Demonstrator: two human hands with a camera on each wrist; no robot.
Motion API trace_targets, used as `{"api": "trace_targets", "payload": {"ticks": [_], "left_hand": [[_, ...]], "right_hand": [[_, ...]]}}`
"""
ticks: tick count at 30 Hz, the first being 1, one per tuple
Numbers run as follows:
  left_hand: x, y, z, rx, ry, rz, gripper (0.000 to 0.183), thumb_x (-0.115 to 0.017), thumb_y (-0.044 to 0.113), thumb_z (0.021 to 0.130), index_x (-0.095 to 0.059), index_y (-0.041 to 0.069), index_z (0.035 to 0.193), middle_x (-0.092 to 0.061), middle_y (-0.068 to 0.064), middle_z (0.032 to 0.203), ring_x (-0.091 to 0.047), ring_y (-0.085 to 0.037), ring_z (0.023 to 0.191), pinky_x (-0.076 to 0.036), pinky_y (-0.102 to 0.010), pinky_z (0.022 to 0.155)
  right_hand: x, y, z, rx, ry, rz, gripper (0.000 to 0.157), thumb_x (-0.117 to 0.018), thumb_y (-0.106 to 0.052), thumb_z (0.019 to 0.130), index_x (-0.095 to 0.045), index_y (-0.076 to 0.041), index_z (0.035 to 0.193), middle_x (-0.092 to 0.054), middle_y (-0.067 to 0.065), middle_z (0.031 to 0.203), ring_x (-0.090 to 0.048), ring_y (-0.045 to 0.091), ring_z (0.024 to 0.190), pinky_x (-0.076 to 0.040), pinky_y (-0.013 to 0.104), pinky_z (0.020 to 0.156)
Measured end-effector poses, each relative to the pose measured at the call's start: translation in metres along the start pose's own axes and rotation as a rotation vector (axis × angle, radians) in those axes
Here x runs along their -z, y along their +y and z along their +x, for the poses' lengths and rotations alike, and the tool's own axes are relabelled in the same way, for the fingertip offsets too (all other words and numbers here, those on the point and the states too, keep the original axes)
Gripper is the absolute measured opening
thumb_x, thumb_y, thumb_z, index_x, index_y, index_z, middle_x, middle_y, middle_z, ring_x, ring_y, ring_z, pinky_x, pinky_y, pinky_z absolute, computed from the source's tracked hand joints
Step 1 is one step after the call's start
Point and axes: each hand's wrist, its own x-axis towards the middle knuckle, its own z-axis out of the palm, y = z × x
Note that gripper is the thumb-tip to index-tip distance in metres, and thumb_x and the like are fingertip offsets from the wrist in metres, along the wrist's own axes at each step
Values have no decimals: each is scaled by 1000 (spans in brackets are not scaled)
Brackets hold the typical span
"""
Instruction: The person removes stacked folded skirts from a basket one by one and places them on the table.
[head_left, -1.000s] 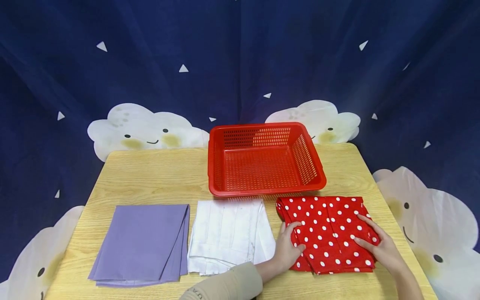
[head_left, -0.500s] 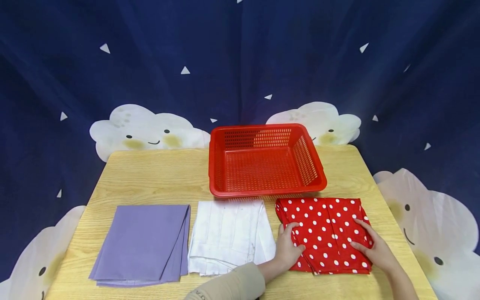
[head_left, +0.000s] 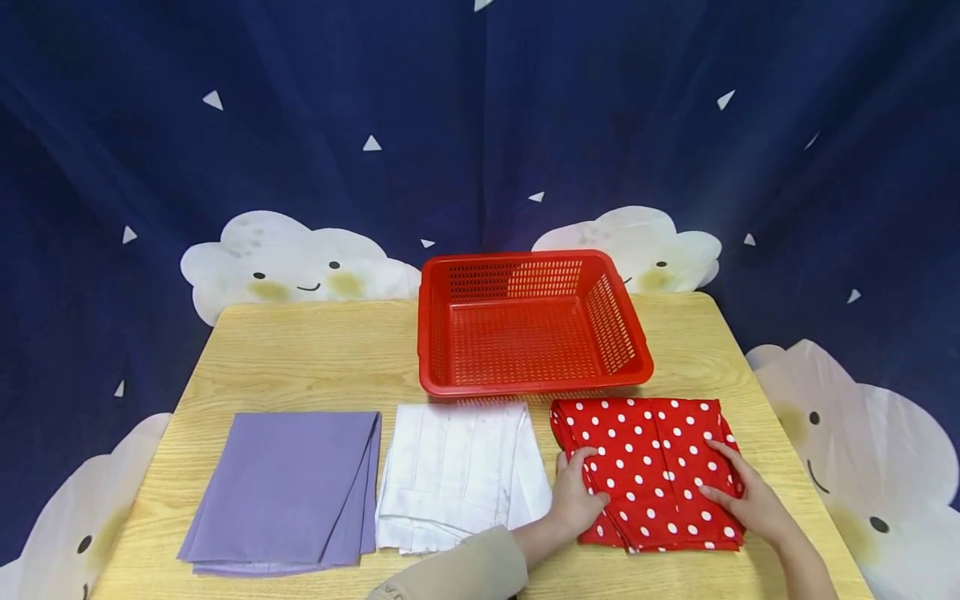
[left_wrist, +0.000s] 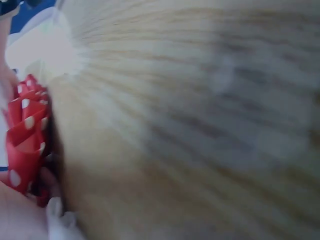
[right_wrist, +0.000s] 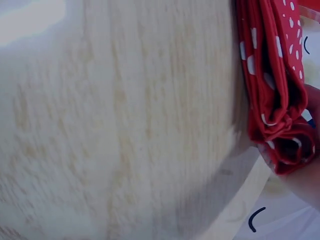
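A folded red cloth with white polka dots (head_left: 648, 475) lies on the right part of the table. My left hand (head_left: 573, 502) grips its left edge, thumb on top. At the opposite edge my right hand (head_left: 759, 502) holds the cloth, with thumb and a finger on its upper face. The left wrist view shows the stacked folds of the cloth (left_wrist: 27, 135) beside the hand, a fingertip low against them. In the right wrist view the layered edge of the cloth (right_wrist: 275, 75) hides most of the right hand's fingers.
A red plastic basket (head_left: 536, 390) stands behind the cloths. A folded white cloth (head_left: 457, 475) lies left of the left hand, and a folded purple cloth (head_left: 285, 483) farther left. The wooden table (head_left: 315, 350) ends near a dark blue curtain (head_left: 480, 125).
My right hand has moved slightly left, drawing the right edge of the polka-dot cloth inward. The left hand stays nearly in place.
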Motion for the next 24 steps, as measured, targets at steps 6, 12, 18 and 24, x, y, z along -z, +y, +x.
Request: {"api": "trace_targets", "payload": {"ticks": [6,12,18,24], "left_hand": [[15,19,-9,76,-94,-53,62,-74,2,64,-47,16,119,-34,-12,119,-46,-28,100,-48,-36,76],[36,36,-19,86,-118,-110,72,-72,3,64,-41,9,129,-29,-20,128,-37,-35,113,-40,-47,89],[79,57,-24,-36,-196,-38,71,-69,10,71,-37,9,134,-26,-16,138,-30,-35,125,-31,-54,98],[145,86,-23,-331,-107,238,64,-68,12,76,-40,13,134,-33,-10,142,-28,-32,130,-28,-58,99]], "right_hand": [[8,-11,1,120,28,-115,70,-69,-12,79,-31,3,136,-39,32,119,-45,42,99,-52,25,59],[27,-43,0,43,3,-269,70,-66,-22,82,-30,8,135,-38,38,118,-40,50,102,-48,54,73],[49,-97,7,165,74,-311,71,-66,-22,82,-30,7,136,-34,37,127,-31,54,113,-36,68,79],[73,-157,13,396,260,-354,69,-69,-15,80,-34,-4,139,-40,33,126,-37,52,111,-35,68,77]]}}
